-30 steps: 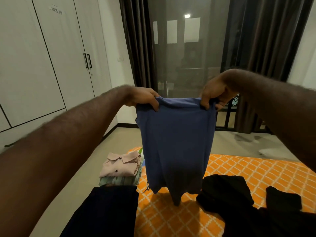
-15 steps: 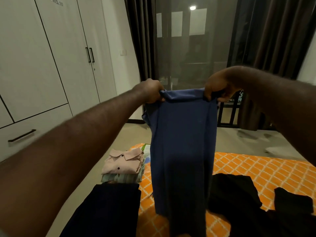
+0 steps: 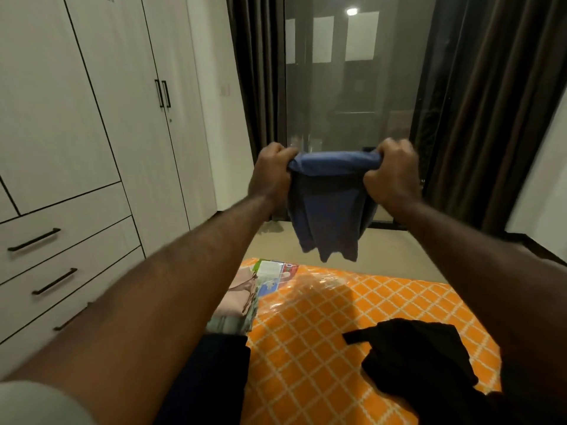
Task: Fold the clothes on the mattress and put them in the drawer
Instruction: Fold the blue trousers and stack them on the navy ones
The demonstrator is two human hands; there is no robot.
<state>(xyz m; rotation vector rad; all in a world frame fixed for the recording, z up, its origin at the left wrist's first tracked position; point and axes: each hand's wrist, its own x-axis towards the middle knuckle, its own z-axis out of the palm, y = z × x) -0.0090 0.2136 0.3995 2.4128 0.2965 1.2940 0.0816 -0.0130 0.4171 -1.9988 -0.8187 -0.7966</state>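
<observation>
Both hands up at arm's length, over the far end of the mattress (image 3: 322, 326).
- Left hand (image 3: 271, 173): fingers curled into a fist round the top left corner of the blue garment (image 3: 328, 219).
- Right hand (image 3: 394, 173): same grip on the top right corner, knuckles towards the camera.
- The top edge is stretched between the fists. The rest hangs free, with the hem clear of the mattress and touching nothing.
- The cloth looks doubled over, with a darker band just under the top edge. I can't tell how many layers there are.

My guess at why it's held high and taut: gravity drops out the creases and squares the edges, so it can be folded in the air. That's a judgement only.

Rest of the scene:
- Folded stack (image 3: 237, 299), pink shirt on top, sits at the left edge of the mattress and is partly hidden by the left forearm.
- Dark navy garment (image 3: 221, 372) lies flat just on the near side of the stack.
- Black garment (image 3: 414, 354) is crumpled at the near right and looks unfolded.
- Drawers (image 3: 73, 240) are on the left under the wardrobe doors (image 3: 122, 102), all closed.

Status: folding is partway done and nothing is stowed. Putting clothes away needs a free hand to open a drawer first.

Risk: the hanging cloth is limp, so the layers could slip out of line when it's laid down.
</observation>
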